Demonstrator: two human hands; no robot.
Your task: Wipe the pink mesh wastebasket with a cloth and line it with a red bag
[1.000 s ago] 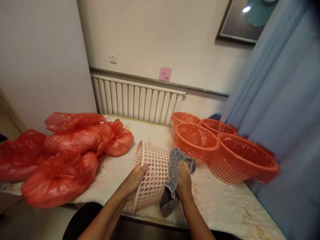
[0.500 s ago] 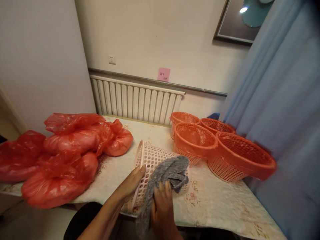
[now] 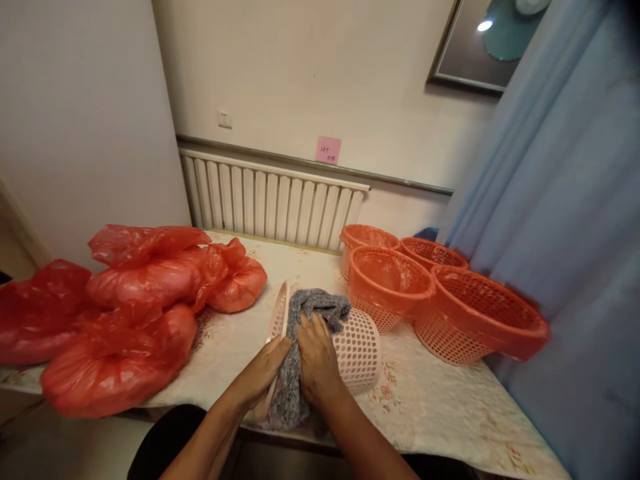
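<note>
In the head view, your pale pink basket (image 3: 361,350) lies on its side on the table (image 3: 440,413), its mouth towards your left. Your left hand (image 3: 263,370) is closed on its rim, thumb showing, most fingers hidden. Your right hand (image 3: 320,360) presses the grey cloth (image 3: 315,300) to the mesh beside that rim, fingers slightly bent; you cannot tell whether they pinch a fold. To wipe well, hold the rim firmly so the basket does not roll, keep the cloth bunched under your fingertips, and turn the basket to reach every side. Compared with half a second ago, the cloth has shifted from the basket's middle and base end towards the rim, baring the base mesh, and your right hand sits farther forward, while your left stays at the rim
</note>
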